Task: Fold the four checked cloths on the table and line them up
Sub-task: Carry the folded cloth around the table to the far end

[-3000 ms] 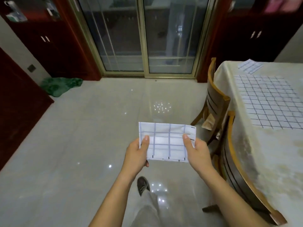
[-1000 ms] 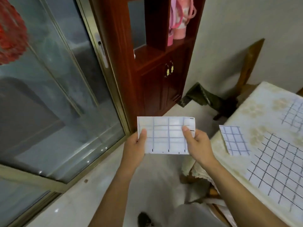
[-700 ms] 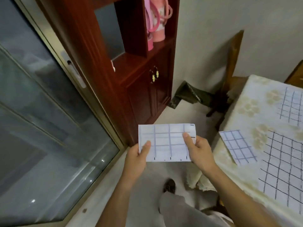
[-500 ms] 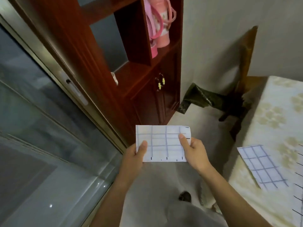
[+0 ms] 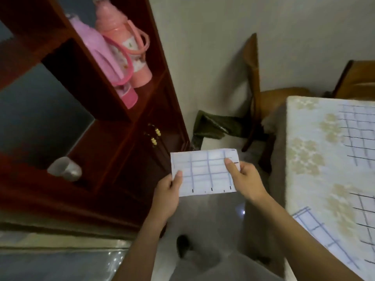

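Both hands, left [image 5: 166, 196] and right [image 5: 246, 181], pinch a folded cloth [image 5: 205, 172] in mid-air beside the table [image 5: 312, 159]; a loosened pinch could let the fold fall open.

Folded checked cloth [image 5: 205, 172]: thin, matt white fabric with blue woven lines, lying flat and smooth, almost paper-like. Cabinet [image 5: 113, 138]: dark red wood, polished to a low sheen; the two flasks [image 5: 121, 51] on its shelf look like smooth pink plastic. Table cover [image 5: 316, 159]: pale matt cloth with a faded floral print; floor [image 5: 211, 216] glossy, reflecting a light spot.
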`<state>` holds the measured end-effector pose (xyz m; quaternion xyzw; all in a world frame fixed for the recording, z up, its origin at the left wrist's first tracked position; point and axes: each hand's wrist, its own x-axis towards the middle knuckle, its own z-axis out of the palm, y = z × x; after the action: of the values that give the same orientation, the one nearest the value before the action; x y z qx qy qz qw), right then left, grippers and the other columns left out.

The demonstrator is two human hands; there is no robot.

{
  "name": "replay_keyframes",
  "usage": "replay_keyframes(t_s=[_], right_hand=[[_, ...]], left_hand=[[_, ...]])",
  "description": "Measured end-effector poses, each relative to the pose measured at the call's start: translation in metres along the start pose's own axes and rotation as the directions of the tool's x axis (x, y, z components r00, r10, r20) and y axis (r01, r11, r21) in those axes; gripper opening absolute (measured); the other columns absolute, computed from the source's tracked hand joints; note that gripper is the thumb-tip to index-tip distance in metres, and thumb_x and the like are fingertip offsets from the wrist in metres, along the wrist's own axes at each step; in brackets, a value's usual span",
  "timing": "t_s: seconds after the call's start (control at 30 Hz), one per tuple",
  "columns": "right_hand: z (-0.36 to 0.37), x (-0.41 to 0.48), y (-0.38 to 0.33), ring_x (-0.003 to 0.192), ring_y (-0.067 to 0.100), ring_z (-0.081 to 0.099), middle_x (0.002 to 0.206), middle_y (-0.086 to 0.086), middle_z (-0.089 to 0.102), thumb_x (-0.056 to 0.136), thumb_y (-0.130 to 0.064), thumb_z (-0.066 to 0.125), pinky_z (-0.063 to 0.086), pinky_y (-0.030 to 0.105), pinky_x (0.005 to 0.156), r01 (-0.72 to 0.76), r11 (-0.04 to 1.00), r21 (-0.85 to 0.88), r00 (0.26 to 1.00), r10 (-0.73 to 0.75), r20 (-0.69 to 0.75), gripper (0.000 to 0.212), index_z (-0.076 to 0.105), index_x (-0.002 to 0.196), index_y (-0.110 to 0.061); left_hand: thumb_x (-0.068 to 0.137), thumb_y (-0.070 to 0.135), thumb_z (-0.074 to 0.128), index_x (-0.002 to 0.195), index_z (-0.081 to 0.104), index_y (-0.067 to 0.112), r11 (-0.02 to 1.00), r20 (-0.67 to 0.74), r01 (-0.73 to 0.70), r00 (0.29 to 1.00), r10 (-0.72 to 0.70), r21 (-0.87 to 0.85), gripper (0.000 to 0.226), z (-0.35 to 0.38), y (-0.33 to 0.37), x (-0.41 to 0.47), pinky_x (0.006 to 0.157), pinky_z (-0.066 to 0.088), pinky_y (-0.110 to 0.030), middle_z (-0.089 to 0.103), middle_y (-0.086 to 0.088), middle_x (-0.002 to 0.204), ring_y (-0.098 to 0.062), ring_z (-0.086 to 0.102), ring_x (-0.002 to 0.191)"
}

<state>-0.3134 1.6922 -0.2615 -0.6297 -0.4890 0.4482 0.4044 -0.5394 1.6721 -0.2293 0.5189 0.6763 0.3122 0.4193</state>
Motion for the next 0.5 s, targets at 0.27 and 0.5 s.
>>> replay_keyframes(t_s=[0.27,0.5], right_hand=[[-0.102,0.066,0.035,0.048,0.003,0.059,0.05,-0.008,0.062,0.098,-0.045,0.052,0.038,0.014,0.046,-0.192,0.981,-0.019,0.869,0.161,-0.469,0.052,0.058,0.058,-0.012],[-0.16,0.086,0.063,0.051,0.027,0.048,0.058,0.018,0.055,0.096,-0.059,0.047,0.035,0.033,0.051,-0.373,0.927,0.049,0.537,0.258,-0.803,0.07,0.053,0.067,0.005]], left_hand=[[0.106,0.04,0.044,0.09,0.065,0.022,0.976,0.47,-0.212,0.866,0.169,0.04,0.032,0.129,0.071,0.146,0.054,0.04,-0.01,0.069,0.007,0.08,-0.005,0.065,0.075],[0.108,0.036,0.044,0.104,0.065,0.024,0.869,0.805,-0.495,0.515,0.295,-0.002,0.025,0.228,0.153,0.234,0.062,0.041,-0.002,0.062,0.02,0.089,0.006,0.058,0.082]])
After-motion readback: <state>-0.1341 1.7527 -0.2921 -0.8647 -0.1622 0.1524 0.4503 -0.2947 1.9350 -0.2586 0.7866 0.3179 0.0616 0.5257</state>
